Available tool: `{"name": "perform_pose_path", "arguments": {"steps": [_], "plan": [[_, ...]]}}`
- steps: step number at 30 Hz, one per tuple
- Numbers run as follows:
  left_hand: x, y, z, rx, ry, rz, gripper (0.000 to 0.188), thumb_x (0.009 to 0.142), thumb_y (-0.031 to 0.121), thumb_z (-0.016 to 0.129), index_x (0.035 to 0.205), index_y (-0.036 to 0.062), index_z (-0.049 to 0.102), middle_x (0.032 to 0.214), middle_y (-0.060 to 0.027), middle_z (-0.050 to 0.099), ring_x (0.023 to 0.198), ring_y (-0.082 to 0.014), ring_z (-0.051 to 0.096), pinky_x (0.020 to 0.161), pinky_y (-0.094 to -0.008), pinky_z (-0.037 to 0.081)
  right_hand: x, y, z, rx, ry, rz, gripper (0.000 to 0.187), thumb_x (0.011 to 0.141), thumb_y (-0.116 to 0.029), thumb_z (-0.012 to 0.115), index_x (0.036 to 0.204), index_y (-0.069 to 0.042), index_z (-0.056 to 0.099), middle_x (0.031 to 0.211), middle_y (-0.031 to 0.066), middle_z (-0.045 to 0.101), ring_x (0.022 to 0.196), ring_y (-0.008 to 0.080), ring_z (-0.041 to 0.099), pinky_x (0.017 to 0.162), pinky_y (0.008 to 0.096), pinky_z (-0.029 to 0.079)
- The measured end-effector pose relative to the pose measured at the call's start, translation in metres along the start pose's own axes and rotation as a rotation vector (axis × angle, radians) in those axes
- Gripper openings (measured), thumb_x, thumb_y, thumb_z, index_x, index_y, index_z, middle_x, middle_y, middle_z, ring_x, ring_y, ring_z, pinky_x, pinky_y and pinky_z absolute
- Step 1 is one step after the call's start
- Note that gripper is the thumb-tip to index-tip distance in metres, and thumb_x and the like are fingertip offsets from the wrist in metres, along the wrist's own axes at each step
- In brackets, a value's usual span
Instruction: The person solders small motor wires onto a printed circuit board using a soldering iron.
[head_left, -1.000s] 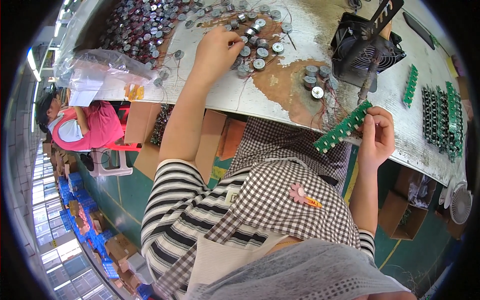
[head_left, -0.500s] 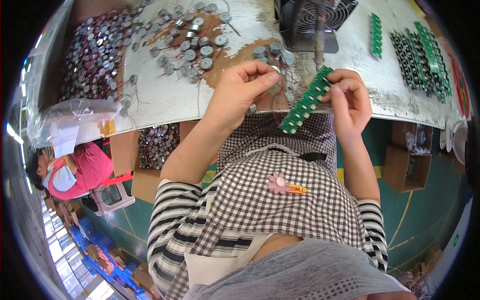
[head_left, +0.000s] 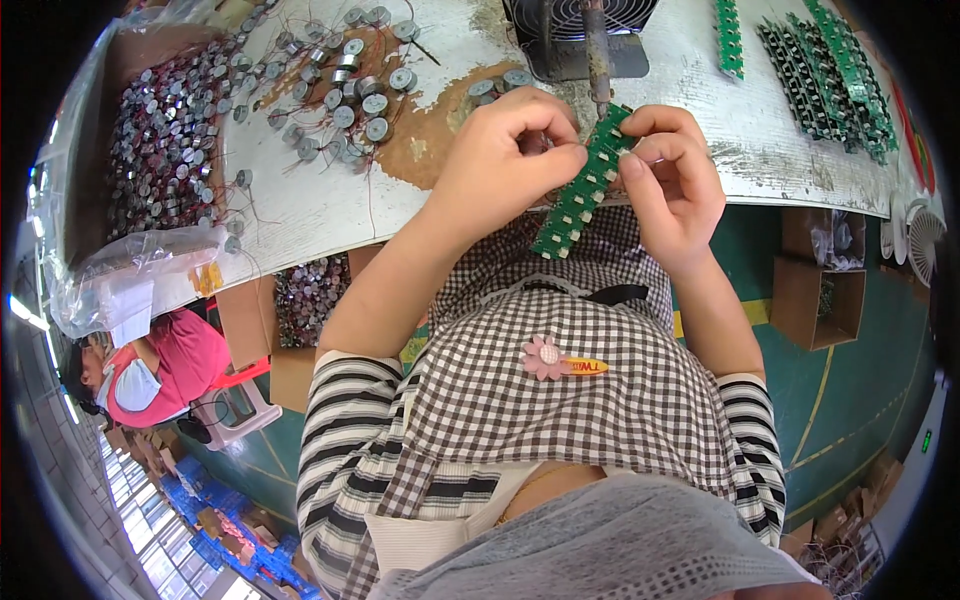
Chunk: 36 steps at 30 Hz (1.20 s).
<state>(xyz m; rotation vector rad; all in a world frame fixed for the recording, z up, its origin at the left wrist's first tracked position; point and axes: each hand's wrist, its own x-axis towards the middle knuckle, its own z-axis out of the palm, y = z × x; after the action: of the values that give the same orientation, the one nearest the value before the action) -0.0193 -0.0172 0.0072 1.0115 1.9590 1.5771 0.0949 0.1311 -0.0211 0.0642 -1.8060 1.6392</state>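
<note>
My right hand (head_left: pixel 677 190) pinches the upper right edge of a green circuit board strip (head_left: pixel 578 205), which slants over the table's front edge and carries small pale parts in rows. Close against the strip's left side, my left hand (head_left: pixel 515 155) has thumb and forefinger pressed together; what lies between them is hidden. Just above the strip's upper end is the tip of a soldering iron (head_left: pixel 597 60) pointing down. Whether the tip touches the board I cannot tell. Left of my left hand lie several small round motors (head_left: pixel 376 129) with thin wires.
A black fan (head_left: pixel 578 40) stands behind the iron. Stacked circuit boards (head_left: pixel 825 85) lie at the right, beside a single strip (head_left: pixel 729 38). A box heaped with motors (head_left: pixel 165 150) fills the left. Cardboard boxes (head_left: pixel 818 300) stand below, and a person in pink (head_left: pixel 185 360) sits at the left.
My left hand has come in against the strip's left side. Both hands and the strip are nearer the iron's tip. The whole view has shifted slightly.
</note>
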Motion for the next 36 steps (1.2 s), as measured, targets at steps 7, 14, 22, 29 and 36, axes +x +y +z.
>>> {"name": "perform_pose_path", "arguments": {"steps": [7, 14, 22, 29, 36], "plan": [[0.010, 0.007, 0.003, -0.272, -0.095, -0.288, 0.007, 0.076, 0.004, 0.065, 0.074, -0.0006, 0.060, 0.078, -0.0020, 0.060, 0.073, -0.0074, 0.053, 0.065, -0.0217, 0.044, 0.013, 0.000, -0.005, -0.184, -0.062, -0.189, 0.007, 0.075, 0.007, 0.065, 0.079, 0.004, 0.060, 0.081, 0.0148, 0.063, 0.092, 0.0206, 0.057, 0.064, 0.0252, 0.045], [0.017, 0.009, 0.003, -0.279, -0.060, -0.174, 0.005, 0.076, 0.002, 0.064, 0.074, -0.0005, 0.060, 0.079, -0.0016, 0.060, 0.072, -0.0073, 0.053, 0.066, -0.0214, 0.043, 0.020, -0.002, -0.004, -0.205, -0.009, -0.102, 0.007, 0.074, 0.005, 0.067, 0.079, 0.003, 0.062, 0.072, 0.0129, 0.063, 0.091, 0.0184, 0.057, 0.060, 0.0231, 0.043], [0.009, 0.004, 0.005, -0.232, -0.124, -0.258, 0.006, 0.076, 0.001, 0.063, 0.072, -0.0002, 0.059, 0.077, -0.0006, 0.059, 0.071, -0.0066, 0.052, 0.064, -0.0214, 0.043, 0.005, 0.003, -0.005, -0.110, -0.047, -0.058, 0.007, 0.079, 0.005, 0.064, 0.081, 0.004, 0.058, 0.105, 0.0149, 0.055, 0.072, 0.0079, 0.058, 0.059, 0.0175, 0.046], [0.005, 0.004, 0.006, -0.197, -0.060, -0.202, 0.006, 0.076, 0.002, 0.064, 0.074, -0.0011, 0.060, 0.084, -0.0036, 0.062, 0.075, -0.0082, 0.055, 0.069, -0.0228, 0.045, 0.004, 0.004, -0.005, -0.030, -0.027, 0.004, 0.008, 0.079, 0.006, 0.063, 0.084, 0.004, 0.057, 0.106, 0.0150, 0.054, 0.066, 0.0057, 0.056, 0.056, 0.0170, 0.045], [0.012, 0.004, 0.006, -0.211, -0.063, -0.184, 0.005, 0.076, 0.002, 0.064, 0.076, -0.0014, 0.060, 0.084, -0.0041, 0.062, 0.076, -0.0088, 0.055, 0.069, -0.0233, 0.045, 0.014, 0.007, -0.004, -0.190, -0.019, -0.123, 0.009, 0.077, 0.005, 0.067, 0.084, 0.003, 0.061, 0.101, 0.0150, 0.057, 0.065, 0.0071, 0.056, 0.054, 0.0165, 0.043]]}}
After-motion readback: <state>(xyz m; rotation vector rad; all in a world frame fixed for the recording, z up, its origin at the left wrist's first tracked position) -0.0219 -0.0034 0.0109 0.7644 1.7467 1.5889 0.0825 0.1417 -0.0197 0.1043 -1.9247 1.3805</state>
